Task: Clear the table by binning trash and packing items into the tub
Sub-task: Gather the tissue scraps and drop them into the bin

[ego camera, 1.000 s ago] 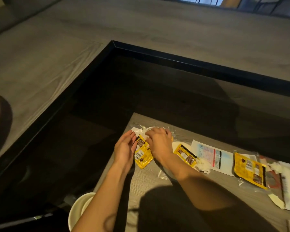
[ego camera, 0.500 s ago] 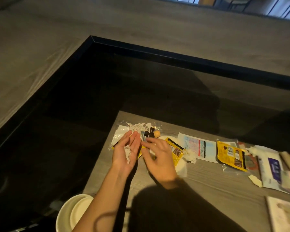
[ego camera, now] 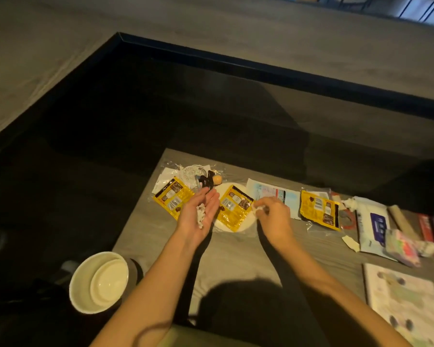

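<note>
Partly blurred: right hand [ego camera: 273, 216] pinching white scrap [ego camera: 257, 209].

Three yellow wrappers flat on table [ego camera: 226, 256]: left [ego camera: 172, 197], middle [ego camera: 233, 209] on white plate [ego camera: 246, 221], right [ego camera: 320, 209] at its 3 o'clock. White crumpled scraps [ego camera: 200, 217] in cupped palm; another scrap [ego camera: 257, 209] pinched.

Matt wood-grain table [ego camera: 236, 259]; glossy yellow plastic packets [ego camera: 173, 200]; smooth white bowl [ego camera: 98, 284], crinkled clear film [ego camera: 171, 165].
</note>
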Demonstrator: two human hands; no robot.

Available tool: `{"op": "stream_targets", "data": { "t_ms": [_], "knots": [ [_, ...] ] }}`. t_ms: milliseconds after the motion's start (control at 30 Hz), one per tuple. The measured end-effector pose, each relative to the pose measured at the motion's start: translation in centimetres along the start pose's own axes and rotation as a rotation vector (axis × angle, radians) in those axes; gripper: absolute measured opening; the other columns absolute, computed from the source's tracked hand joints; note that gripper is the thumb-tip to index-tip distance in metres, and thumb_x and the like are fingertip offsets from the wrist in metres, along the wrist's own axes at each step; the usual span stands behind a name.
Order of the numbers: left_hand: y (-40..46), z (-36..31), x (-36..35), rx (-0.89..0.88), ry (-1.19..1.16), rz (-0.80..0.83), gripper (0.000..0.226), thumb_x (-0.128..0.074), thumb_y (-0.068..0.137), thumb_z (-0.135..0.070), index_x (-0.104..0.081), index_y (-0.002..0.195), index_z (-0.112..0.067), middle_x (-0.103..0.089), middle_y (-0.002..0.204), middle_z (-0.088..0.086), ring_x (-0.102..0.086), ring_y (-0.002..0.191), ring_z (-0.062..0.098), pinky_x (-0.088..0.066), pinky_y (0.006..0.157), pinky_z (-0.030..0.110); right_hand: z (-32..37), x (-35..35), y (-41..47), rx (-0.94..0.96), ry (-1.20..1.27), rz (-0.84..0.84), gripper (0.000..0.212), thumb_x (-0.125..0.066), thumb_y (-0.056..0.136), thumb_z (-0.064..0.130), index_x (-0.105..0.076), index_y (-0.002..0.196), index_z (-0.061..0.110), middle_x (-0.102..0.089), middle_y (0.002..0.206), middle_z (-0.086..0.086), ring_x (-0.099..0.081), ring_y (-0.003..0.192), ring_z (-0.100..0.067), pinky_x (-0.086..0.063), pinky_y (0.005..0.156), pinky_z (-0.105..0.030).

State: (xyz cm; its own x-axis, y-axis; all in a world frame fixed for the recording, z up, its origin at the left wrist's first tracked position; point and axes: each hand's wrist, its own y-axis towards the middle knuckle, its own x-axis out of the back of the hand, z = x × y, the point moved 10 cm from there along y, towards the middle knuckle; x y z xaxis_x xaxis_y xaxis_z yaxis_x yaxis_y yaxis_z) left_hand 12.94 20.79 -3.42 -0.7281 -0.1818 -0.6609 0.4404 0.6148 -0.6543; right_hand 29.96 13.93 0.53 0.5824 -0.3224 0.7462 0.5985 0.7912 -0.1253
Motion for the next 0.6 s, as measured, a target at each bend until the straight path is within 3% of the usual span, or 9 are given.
{"op": "stream_targets", "data": {
  "t_ms": [100, 167, 267, 333, 400, 467, 533, 600],
  "knots": [
    [-0.8, 2.2, -0.4, 0.018, 0.043, -0.014, 0.039, -0.048, 0.093, -0.008, -0.049, 0.132, -0.004, -0.058, 0.13, 0.018, -0.057, 0.117, 0.026, -0.044, 0.101, 0.036, 1.1, 2.9, -0.8, -0.021, 0.341, -0.098, 0.015, -0.061, 0.084, 0.002, -0.068, 0.093, 0.011, -0.063, 0.095, 0.0, -0.061, 0.09, -0.015, -0.05, 0.078, -0.024],
    [-1.2, 4.2, -1.4, 0.049, 0.093, 0.005, 0.032, -0.047, 0.094, -0.015, -0.055, 0.124, -0.008, -0.061, 0.125, 0.015, -0.06, 0.114, 0.023, -0.046, 0.098, 0.035, 2.7, 3.7, -2.0, 0.012, 0.47, -0.043, 0.014, -0.066, 0.08, 0.004, -0.068, 0.088, 0.015, -0.063, 0.088, 0.004, -0.06, 0.083, -0.006, -0.049, 0.074, -0.017],
    [-2.0, 7.6, -3.9, 0.117, 0.132, 0.095, 0.027, -0.043, 0.095, -0.03, -0.062, 0.099, -0.012, -0.069, 0.09, 0.009, -0.07, 0.075, 0.018, -0.052, 0.075, 0.031, 4.0, 1.7, -4.6, 0.101, 0.398, 0.149, 0.01, -0.068, 0.078, 0.004, -0.068, 0.085, 0.011, -0.063, 0.096, 0.0, -0.061, 0.086, -0.011, -0.048, 0.074, -0.012],
    [-2.4, 9.9, -4.6, 0.146, 0.159, 0.105, 0.026, -0.046, 0.094, -0.03, -0.063, 0.091, -0.011, -0.068, 0.079, 0.006, -0.068, 0.068, 0.015, -0.052, 0.07, 0.028, 3.1, 0.9, -6.0, 0.141, 0.272, 0.154, 0.009, -0.065, 0.082, 0.005, -0.067, 0.089, 0.01, -0.058, 0.11, -0.005, -0.058, 0.098, -0.016, -0.051, 0.086, -0.023],
    [-2.5, 11.7, -4.8, 0.152, 0.189, 0.099, 0.022, -0.051, 0.091, -0.019, -0.064, 0.106, -0.008, -0.067, 0.088, 0.008, -0.067, 0.078, 0.015, -0.053, 0.072, 0.028, 1.5, 1.4, -6.7, 0.161, 0.214, 0.133, 0.013, -0.062, 0.084, 0.007, -0.068, 0.096, 0.01, -0.059, 0.114, -0.007, -0.058, 0.101, -0.017, -0.05, 0.089, -0.027],
    [-2.4, 12.9, -4.8, 0.134, 0.205, 0.069, 0.037, -0.053, 0.089, -0.01, -0.055, 0.126, -0.005, -0.068, 0.093, 0.009, -0.067, 0.083, 0.017, -0.053, 0.072, 0.029, -0.2, 2.8, -7.0, 0.154, 0.252, 0.156, 0.017, -0.062, 0.086, 0.011, -0.068, 0.101, 0.013, -0.064, 0.109, -0.006, -0.06, 0.094, -0.012, -0.048, 0.081, -0.016],
    [-2.6, 14.2, -5.6, 0.13, 0.236, 0.064, 0.036, -0.05, 0.09, -0.003, -0.052, 0.126, -0.004, -0.07, 0.09, 0.012, -0.072, 0.074, 0.018, -0.057, 0.066, 0.029, -2.5, 4.8, -7.2, 0.12, 0.371, 0.158, 0.02, -0.061, 0.087, 0.015, -0.066, 0.106, 0.019, -0.068, 0.104, -0.001, -0.061, 0.09, -0.006, -0.047, 0.078, -0.013],
    [-3.1, 15.6, -6.8, 0.147, 0.221, 0.082, 0.038, -0.045, 0.091, 0.002, -0.048, 0.129, -0.002, -0.066, 0.093, 0.016, -0.072, 0.08, 0.019, -0.058, 0.074, 0.03, -5.7, 7.3, -6.7, 0.063, 0.389, 0.065, 0.019, -0.058, 0.089, 0.018, -0.065, 0.106, 0.02, -0.068, 0.102, 0.0, -0.062, 0.094, -0.009, -0.048, 0.08, -0.019]
  ]
}}
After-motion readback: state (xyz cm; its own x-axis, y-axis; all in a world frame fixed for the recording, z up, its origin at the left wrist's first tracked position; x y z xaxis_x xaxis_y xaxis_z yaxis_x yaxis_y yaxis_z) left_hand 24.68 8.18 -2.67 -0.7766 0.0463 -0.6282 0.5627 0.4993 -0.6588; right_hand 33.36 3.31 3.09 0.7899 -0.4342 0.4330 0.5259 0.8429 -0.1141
